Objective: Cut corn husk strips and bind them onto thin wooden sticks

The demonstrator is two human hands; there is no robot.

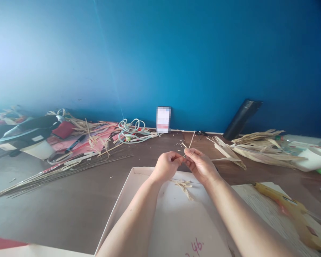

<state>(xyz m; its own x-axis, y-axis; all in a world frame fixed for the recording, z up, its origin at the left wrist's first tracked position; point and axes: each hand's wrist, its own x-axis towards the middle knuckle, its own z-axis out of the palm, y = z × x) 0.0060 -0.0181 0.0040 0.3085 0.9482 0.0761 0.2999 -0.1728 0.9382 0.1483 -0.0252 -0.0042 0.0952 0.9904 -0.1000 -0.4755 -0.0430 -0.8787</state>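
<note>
My left hand (168, 165) and my right hand (200, 165) meet above the far edge of a white box lid (166, 221). Between my right thumb and fingers a thin pale strip (192, 140), like dried husk, sticks up, and a second short end pokes out beside it. My left fingers are pinched closed at the strip's lower part, where the two hands touch; the exact grip there is hidden. Below the hands, small husk pieces (186, 186) lie on the lid.
At right lie a yellow glue gun (289, 207) on a paper sheet, dried corn husks (259, 151) and a leaning black cylinder (242, 119). Left are thin wires (69, 169), red paper (107, 134) and a coiled pale cable (132, 131). A phone (163, 119) stands against the blue wall.
</note>
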